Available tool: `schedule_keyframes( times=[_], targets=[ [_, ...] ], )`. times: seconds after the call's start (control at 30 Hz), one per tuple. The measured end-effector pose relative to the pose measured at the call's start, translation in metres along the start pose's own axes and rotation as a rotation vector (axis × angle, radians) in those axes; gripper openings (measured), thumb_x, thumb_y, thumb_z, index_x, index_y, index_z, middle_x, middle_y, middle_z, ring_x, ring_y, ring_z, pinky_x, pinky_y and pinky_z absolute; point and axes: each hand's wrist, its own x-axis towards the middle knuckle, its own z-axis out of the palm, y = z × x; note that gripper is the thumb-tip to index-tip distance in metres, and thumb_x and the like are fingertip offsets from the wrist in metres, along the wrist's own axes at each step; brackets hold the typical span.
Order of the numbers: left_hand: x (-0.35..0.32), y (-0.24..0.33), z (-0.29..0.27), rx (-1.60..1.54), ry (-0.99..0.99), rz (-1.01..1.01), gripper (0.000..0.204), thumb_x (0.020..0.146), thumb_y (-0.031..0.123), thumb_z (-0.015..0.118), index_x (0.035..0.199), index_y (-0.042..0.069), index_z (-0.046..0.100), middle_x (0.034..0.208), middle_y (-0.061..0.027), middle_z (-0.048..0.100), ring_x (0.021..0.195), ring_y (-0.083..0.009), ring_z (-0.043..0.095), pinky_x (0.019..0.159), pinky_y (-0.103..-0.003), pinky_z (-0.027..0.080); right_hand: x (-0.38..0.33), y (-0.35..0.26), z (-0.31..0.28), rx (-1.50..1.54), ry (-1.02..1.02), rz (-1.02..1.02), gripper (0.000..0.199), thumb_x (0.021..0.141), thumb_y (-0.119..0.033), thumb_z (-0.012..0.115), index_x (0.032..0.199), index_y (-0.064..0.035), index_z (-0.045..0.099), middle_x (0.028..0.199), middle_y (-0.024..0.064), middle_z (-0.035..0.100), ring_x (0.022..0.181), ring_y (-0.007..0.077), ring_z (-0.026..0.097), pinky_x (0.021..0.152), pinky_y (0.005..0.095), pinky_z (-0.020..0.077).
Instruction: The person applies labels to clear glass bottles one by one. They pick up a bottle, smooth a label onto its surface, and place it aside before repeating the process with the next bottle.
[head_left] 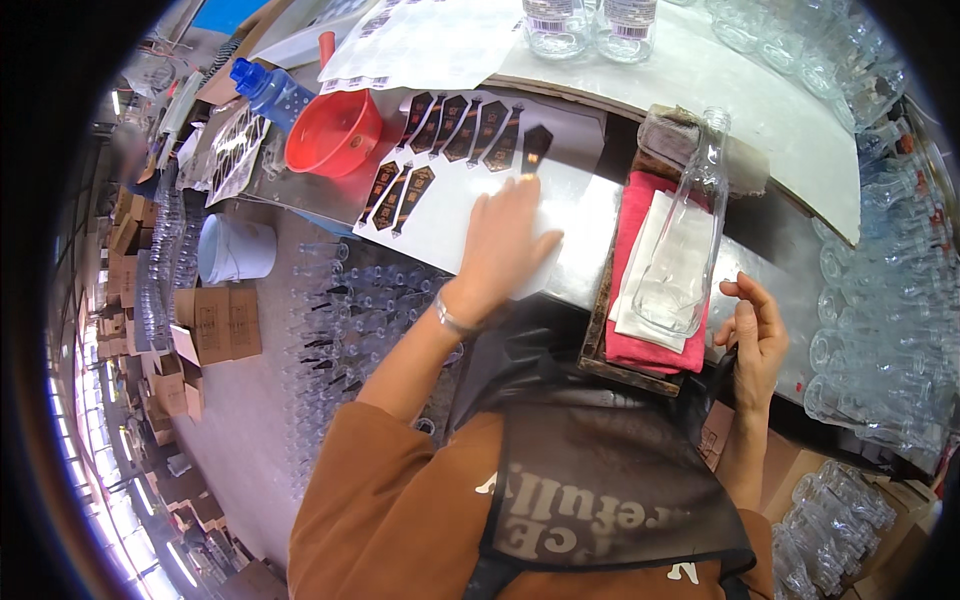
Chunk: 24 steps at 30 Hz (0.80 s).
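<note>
My left hand (505,240) reaches over a white sheet (460,215), blurred by motion, its thumb away from the fingers. Its fingertips meet the lower end of a dark pointed label (537,142); whether they grip it does not show. Several similar black labels (455,125) lie in rows to the left. A clear glass bottle (690,230) lies on its side on a white cloth (630,300) over a red cloth (655,352) in a wooden holder (592,345). Right of the bottle's base, my right hand (757,340) has curled fingers around a dark strip I cannot identify.
A red plastic bowl (335,140) and a blue-capped bottle (270,92) stand at the far left. Two clear bottles (590,30) stand at the back. Many glass bottles (880,330) crowd the right side. Left on the floor are a white bucket (237,248) and cardboard boxes (225,325).
</note>
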Motion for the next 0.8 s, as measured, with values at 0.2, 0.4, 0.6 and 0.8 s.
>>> schedule_keyframes(
  times=[0.2,0.4,0.6,0.8],
  targets=[
    [-0.084,-0.031,-0.026,0.197,-0.056,-0.017,0.077,0.092,0.034,0.069,0.151,-0.003,0.035,0.151,-0.0207,0.045,0.143,-0.0396,0.038,0.117,-0.058,0.025,-0.010,0.003,-0.019,0.013,0.030,0.045,0.033,0.104,-0.015,0.055,0.132,0.0008,0.058,0.115,0.0119,0.068,0.064,0.0058,0.055,0.058,0.0193,0.0450],
    [-0.048,-0.060,-0.014,0.134,0.229,-0.002,0.071,0.090,0.033,0.069,0.144,-0.006,0.043,0.146,-0.0231,0.050,0.136,-0.0377,0.045,0.115,-0.051,0.031,-0.014,-0.014,0.015,-0.138,-0.109,-0.082,0.072,0.084,-0.005,0.073,0.148,0.0042,0.042,0.134,0.0144,0.061,0.063,0.0045,0.052,0.058,0.0203,0.0457],
    [-0.082,-0.022,-0.003,-0.106,0.096,0.208,0.064,0.086,0.020,0.075,0.140,-0.001,0.050,0.139,-0.0224,0.055,0.132,-0.0377,0.049,0.110,-0.048,0.039,-0.021,-0.020,0.026,-0.575,-0.139,-0.262,0.084,0.074,-0.008,0.082,0.148,0.0014,0.044,0.124,0.0154,0.064,0.057,0.0092,0.051,0.055,0.0233,0.0453],
    [-0.097,-0.031,0.006,-0.055,0.269,0.165,0.050,0.080,0.008,0.076,0.128,0.006,0.060,0.130,-0.0140,0.061,0.124,-0.0326,0.056,0.107,-0.047,0.041,-0.021,-0.019,0.035,-0.696,-0.094,-0.338,0.082,0.071,0.000,0.076,0.147,0.0003,0.046,0.119,0.0154,0.065,0.065,0.0179,0.057,0.061,0.0300,0.0494]
  ],
)
